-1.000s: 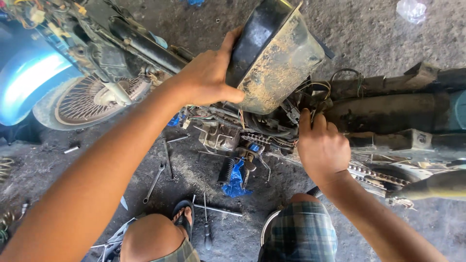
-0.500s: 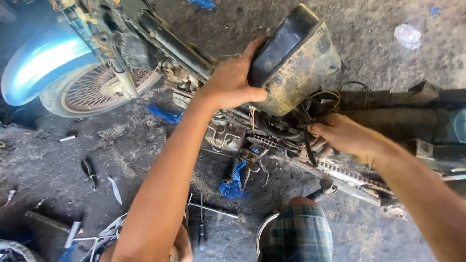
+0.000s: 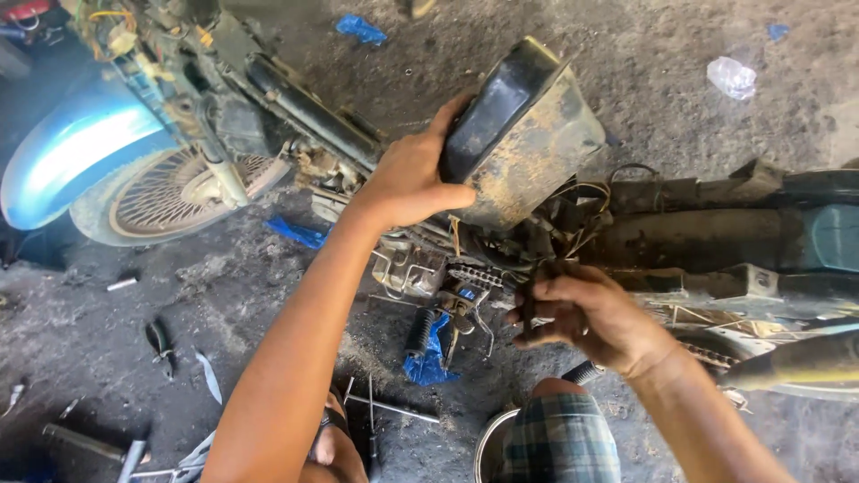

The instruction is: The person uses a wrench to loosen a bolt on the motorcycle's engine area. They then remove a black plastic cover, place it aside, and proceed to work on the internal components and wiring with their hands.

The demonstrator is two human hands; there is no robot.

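A stripped motorcycle lies below me with its rusty, dirt-caked fuel tank (image 3: 537,152) tipped up off the frame. My left hand (image 3: 407,179) grips the tank's near edge and holds it raised. Just below the tank, my right hand (image 3: 591,315) is at the tangle of wires and a dark hose (image 3: 530,300), with its fingers curled around that hose. The engine block and footpeg (image 3: 429,295) sit between my two arms. The dark frame and rear bodywork (image 3: 716,237) run off to the right.
The spoked front wheel (image 3: 170,197) under a blue fender (image 3: 72,156) is at the left. Pliers (image 3: 161,340), wrenches (image 3: 385,407) and blue rags (image 3: 429,358) lie on the dirty concrete floor. A round metal bowl (image 3: 488,447) sits by my knee in checked shorts.
The view has shifted right and nearer. My right hand dropped from the wires under the tank and curled around a hose. The left hand keeps the tank raised.
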